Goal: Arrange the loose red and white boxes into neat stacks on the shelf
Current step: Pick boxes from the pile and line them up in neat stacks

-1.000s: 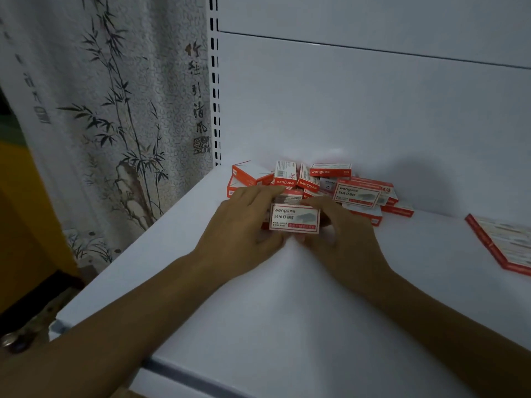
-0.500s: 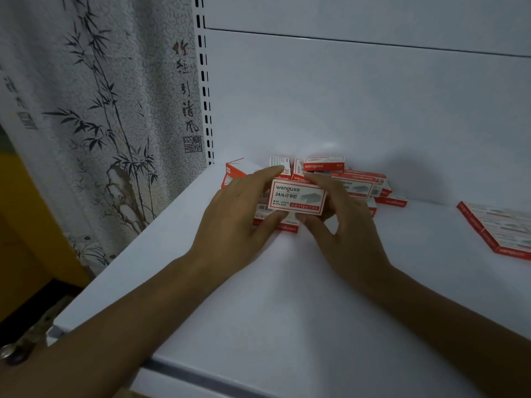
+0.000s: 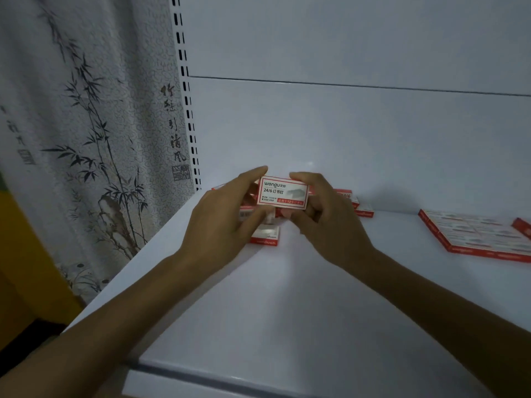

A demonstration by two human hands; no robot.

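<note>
Both hands hold a small stack of red and white boxes (image 3: 283,193) lifted above the white shelf (image 3: 287,297), its printed face turned toward me. My left hand (image 3: 221,219) grips the stack's left side, forefinger over the top corner. My right hand (image 3: 330,222) grips its right side, thumb underneath. One loose box (image 3: 265,237) lies flat on the shelf just below the hands. More loose boxes (image 3: 360,206) lie behind my right hand, mostly hidden by it.
A flat row of the same boxes (image 3: 474,235) lies on the shelf at the far right. The white back panel (image 3: 344,133) rises behind. A perforated upright (image 3: 188,110) and a bamboo-print curtain (image 3: 86,139) stand to the left.
The hands have lifted the gathered boxes up off the pile and tilted the printed face toward me. The view has dropped and moved closer.
</note>
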